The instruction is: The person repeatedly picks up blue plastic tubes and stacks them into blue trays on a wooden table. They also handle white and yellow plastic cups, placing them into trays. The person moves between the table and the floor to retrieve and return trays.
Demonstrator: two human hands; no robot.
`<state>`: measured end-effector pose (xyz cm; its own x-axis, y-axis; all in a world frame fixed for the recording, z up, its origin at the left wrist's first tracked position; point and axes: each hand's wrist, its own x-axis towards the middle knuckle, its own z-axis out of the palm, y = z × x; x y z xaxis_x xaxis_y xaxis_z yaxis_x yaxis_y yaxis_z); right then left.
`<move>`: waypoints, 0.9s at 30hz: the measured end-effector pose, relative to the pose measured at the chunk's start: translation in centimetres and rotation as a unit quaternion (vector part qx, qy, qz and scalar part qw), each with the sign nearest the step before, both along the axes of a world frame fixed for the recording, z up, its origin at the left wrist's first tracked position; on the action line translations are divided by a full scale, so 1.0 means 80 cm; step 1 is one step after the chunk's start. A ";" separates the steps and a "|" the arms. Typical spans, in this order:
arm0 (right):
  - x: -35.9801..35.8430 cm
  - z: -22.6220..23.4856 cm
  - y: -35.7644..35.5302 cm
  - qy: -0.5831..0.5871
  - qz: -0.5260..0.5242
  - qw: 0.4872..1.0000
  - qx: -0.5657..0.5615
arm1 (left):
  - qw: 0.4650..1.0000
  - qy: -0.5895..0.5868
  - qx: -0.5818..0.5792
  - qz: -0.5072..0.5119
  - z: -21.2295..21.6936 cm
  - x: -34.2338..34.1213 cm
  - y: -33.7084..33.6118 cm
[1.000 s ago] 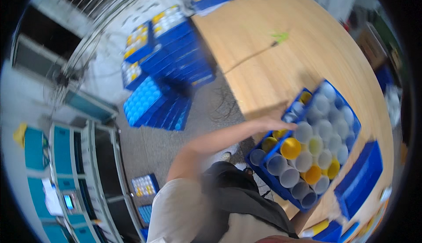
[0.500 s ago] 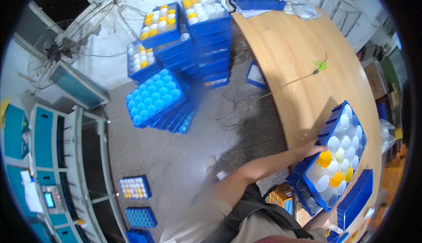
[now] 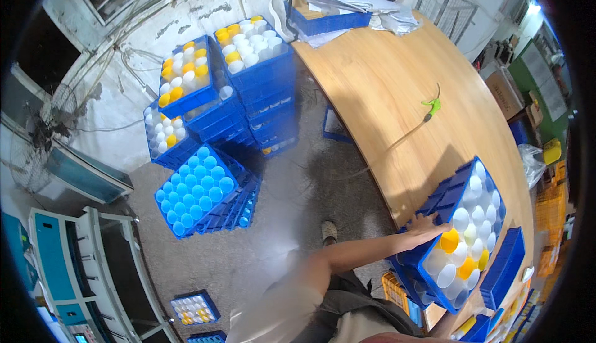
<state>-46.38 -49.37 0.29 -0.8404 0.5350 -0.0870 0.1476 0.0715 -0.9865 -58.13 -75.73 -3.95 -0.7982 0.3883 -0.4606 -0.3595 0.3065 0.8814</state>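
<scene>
A blue plastic crate (image 3: 426,260) filled with white and yellow cup-like tubes (image 3: 461,219) sits tilted at the near right edge of the wooden table. My left hand (image 3: 424,230) grips its left side, the thumb by the rim and the fingers against the outer wall. Under its near left end shows part of a second blue crate (image 3: 406,281). My right forearm (image 3: 446,323) reaches up along the near side of the crate. Of my right hand (image 3: 477,303) only a little shows, beside the crate's near end; its fingers are hidden.
The wooden table (image 3: 385,88) bears a green air gun (image 3: 433,106) on a hose, a shallow blue tray (image 3: 504,267) and papers (image 3: 347,0). Left of it stand stacked tube-filled crates (image 3: 267,82) and a crate of light-blue tubes (image 3: 197,191). Teal-panelled machinery (image 3: 56,243) lines the left.
The view has swung, so the stacks and table appear farther left. My left hand has shifted from over the crate's rim onto its side wall. The crate stays at the table edge.
</scene>
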 end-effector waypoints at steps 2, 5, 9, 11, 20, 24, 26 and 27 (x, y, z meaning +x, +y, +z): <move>-0.042 0.006 -0.027 0.002 0.022 1.000 -0.008 | 0.996 0.037 0.025 0.076 -0.002 -0.005 -0.051; -0.133 0.025 -0.087 0.020 0.091 0.995 -0.018 | 0.970 0.152 0.017 0.188 0.023 -0.024 -0.148; -0.288 0.049 -0.219 0.045 0.225 0.973 -0.032 | 0.909 0.236 0.010 0.344 0.084 -0.034 -0.303; -0.368 0.053 -0.305 0.055 0.299 0.952 -0.042 | 0.869 0.259 -0.005 0.421 0.105 -0.036 -0.377; -0.725 0.069 -0.846 0.048 0.571 0.813 -0.105 | 0.698 0.296 -0.040 0.651 0.097 -0.200 -0.798; -0.837 0.044 -1.026 0.024 0.630 0.762 -0.149 | 0.693 0.284 -0.015 0.662 0.069 -0.271 -0.960; -0.868 0.014 -1.061 -0.019 0.617 0.760 -0.202 | 0.745 0.220 0.080 0.625 0.049 -0.276 -1.007; -0.878 -0.005 -1.059 -0.044 0.614 0.740 -0.272 | 0.744 0.194 0.131 0.626 0.045 -0.271 -1.020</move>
